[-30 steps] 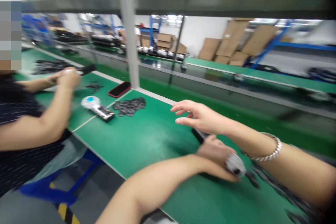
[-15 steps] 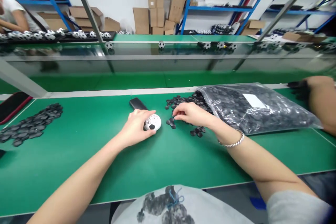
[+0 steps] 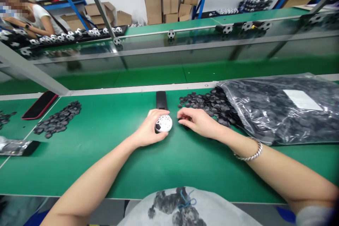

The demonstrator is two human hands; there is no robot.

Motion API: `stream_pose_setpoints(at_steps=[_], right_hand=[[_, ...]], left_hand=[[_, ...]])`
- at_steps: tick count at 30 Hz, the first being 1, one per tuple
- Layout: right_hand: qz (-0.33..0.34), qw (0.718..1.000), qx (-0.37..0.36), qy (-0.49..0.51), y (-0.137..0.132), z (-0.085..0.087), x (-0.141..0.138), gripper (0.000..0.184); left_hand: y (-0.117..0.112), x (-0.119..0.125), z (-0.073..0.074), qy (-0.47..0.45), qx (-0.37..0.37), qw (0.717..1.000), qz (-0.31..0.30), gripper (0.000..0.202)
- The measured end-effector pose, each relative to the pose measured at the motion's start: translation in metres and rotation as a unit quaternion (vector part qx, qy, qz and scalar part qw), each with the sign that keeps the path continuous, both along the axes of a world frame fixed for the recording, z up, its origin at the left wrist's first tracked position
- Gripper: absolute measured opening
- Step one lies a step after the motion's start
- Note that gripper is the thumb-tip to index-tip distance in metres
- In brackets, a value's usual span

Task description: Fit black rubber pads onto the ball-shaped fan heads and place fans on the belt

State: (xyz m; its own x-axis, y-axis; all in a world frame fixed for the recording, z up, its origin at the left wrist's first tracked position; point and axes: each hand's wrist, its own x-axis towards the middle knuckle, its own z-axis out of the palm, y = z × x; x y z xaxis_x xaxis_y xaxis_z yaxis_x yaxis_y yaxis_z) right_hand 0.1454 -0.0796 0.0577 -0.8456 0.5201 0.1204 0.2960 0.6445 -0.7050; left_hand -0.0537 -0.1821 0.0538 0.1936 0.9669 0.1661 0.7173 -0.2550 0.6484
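Note:
My left hand (image 3: 148,130) is wrapped round a small white football-shaped ball (image 3: 164,123) with black patches, resting it on the green table (image 3: 111,155). My right hand (image 3: 197,122) lies just right of the ball, fingers curled and pinching down on a small black piece that I cannot make out clearly. Loose black patch pieces (image 3: 203,100) are spread right behind that hand. They spill from a clear plastic bag (image 3: 286,107) full of the same pieces. A black flat device (image 3: 161,99) lies behind the ball.
Another heap of black pieces (image 3: 58,120) and a red-edged phone (image 3: 39,105) lie at the left, with a black-ended packet (image 3: 18,147) near the left edge. A conveyor (image 3: 169,47) behind carries finished balls (image 3: 171,34). A person (image 3: 31,17) sits far left behind it. Cardboard boxes stand at the back.
The view swung from the left neighbour round to my own place. Over the last half second my right hand drew in from the loose pieces toward the ball, which my left hand kept holding.

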Motion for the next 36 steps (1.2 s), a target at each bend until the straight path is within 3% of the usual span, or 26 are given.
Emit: stream_pose_setpoints(at_steps=[4,6,8,11,13,20,25,31,36], right_hand=[[0.001,0.985,-0.155,0.076,-0.007,0.001,-0.002,0.011],[0.000,0.976,-0.199,0.085,-0.009,0.001,-0.004,0.015],[-0.002,0.981,-0.171,0.094,-0.010,0.001,-0.004,0.017],[-0.003,0.991,-0.038,0.130,-0.011,0.003,-0.004,0.012],[0.002,0.988,0.012,0.153,-0.012,0.004,-0.003,0.011],[0.011,0.990,-0.045,0.132,-0.020,0.005,-0.001,0.010],[0.064,0.991,-0.006,0.116,-0.023,0.006,-0.002,0.009],[0.068,0.987,0.082,0.122,-0.025,0.005,-0.006,0.007],[0.071,0.980,0.044,0.179,-0.025,-0.002,-0.011,0.008]], left_hand=[[0.000,0.000,-0.003,-0.006,0.006,1.000,0.005,0.057],[0.000,0.000,-0.003,-0.011,0.006,1.000,0.002,0.057],[0.000,0.000,-0.003,-0.017,0.007,1.000,0.001,0.056],[-0.001,0.003,-0.003,-0.032,0.009,0.999,-0.009,0.057],[-0.002,0.006,-0.004,-0.042,0.012,0.999,-0.023,0.057],[-0.003,0.010,-0.006,-0.054,0.019,0.998,-0.029,0.058],[-0.002,0.010,-0.006,-0.049,0.016,0.998,-0.027,0.058],[-0.002,0.011,-0.005,-0.058,0.014,0.998,-0.025,0.057],[-0.002,0.013,-0.006,-0.075,0.023,0.997,-0.014,0.048]])
